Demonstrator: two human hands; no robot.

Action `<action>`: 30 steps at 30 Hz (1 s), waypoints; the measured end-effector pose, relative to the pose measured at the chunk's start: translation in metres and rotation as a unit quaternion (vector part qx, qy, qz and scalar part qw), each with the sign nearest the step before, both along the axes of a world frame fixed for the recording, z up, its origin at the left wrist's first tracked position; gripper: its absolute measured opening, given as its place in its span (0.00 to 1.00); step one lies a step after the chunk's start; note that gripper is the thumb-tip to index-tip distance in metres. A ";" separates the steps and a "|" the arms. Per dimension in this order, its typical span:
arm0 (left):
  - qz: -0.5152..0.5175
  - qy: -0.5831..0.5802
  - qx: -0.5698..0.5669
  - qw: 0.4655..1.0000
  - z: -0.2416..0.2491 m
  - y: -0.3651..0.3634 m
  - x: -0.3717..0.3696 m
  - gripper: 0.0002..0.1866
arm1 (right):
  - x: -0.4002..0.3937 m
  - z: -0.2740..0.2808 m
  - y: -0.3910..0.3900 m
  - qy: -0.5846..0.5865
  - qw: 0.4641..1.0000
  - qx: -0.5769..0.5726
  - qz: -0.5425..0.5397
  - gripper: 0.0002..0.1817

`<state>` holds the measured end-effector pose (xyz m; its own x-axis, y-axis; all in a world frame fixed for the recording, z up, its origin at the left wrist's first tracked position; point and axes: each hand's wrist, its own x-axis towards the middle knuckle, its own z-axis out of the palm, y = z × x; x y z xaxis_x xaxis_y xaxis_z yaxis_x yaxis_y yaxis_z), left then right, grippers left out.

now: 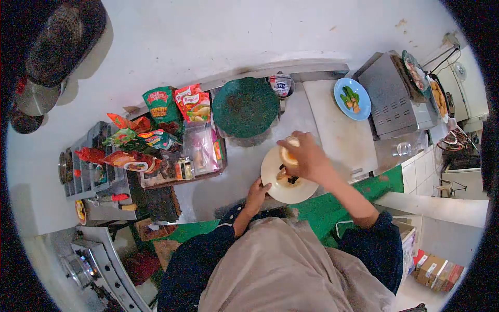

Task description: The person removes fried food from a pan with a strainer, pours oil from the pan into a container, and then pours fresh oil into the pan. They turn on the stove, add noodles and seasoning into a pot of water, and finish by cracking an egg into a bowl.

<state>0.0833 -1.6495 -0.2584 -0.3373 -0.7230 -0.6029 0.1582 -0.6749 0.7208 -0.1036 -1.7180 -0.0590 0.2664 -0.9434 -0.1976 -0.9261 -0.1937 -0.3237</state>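
A cream plate (296, 193) with small dark and light pieces of food on it rests at the counter's front edge. My left hand (255, 196) grips the plate's left rim, thumb on top. Above the plate, my right hand (307, 160) is closed round a small pale bowl (287, 156), tilted over the food. Something orange-yellow shows at the bowl, partly hidden by my fingers.
A green round lid or tray (246, 106) stands behind, beside a white-and-red packet (281, 85). Sauce pouches (162, 106) fill the left. Rightward are a white board (338, 140), a blue plate (365, 104) of greens and a metal appliance (387, 99). A stove (104, 270) is lower left.
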 end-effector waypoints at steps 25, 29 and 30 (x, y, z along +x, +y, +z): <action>0.177 -0.163 0.009 0.971 0.038 0.071 0.178 0.17 | 0.126 -0.147 -0.013 -0.034 0.987 -0.153 0.042 0.23; 0.188 -0.155 -0.021 0.970 0.054 0.062 0.164 0.17 | 0.089 -0.104 -0.021 -0.168 0.983 0.075 0.021 0.23; 0.190 -0.161 -0.020 0.968 0.059 0.062 0.164 0.17 | 0.058 -0.106 -0.010 -0.189 0.982 0.022 0.001 0.14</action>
